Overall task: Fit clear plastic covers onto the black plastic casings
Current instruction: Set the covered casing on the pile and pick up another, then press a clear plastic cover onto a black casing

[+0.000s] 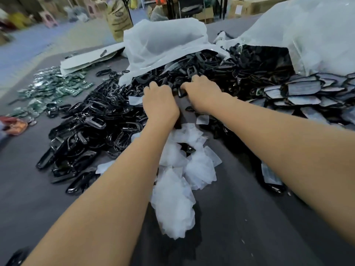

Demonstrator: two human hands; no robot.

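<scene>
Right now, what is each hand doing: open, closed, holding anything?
Left hand: fingers curled into the pile of black casings; grip cannot be told.
Right hand: pinches a black casing.

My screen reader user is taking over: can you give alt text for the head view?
Both hands, left hand and right hand, reach with curled fingers into a heap of black plastic casings on a dark table. Crumpled white film scraps lie between the forearms, film-covered pieces are stacked at right, and green parts at left.
</scene>
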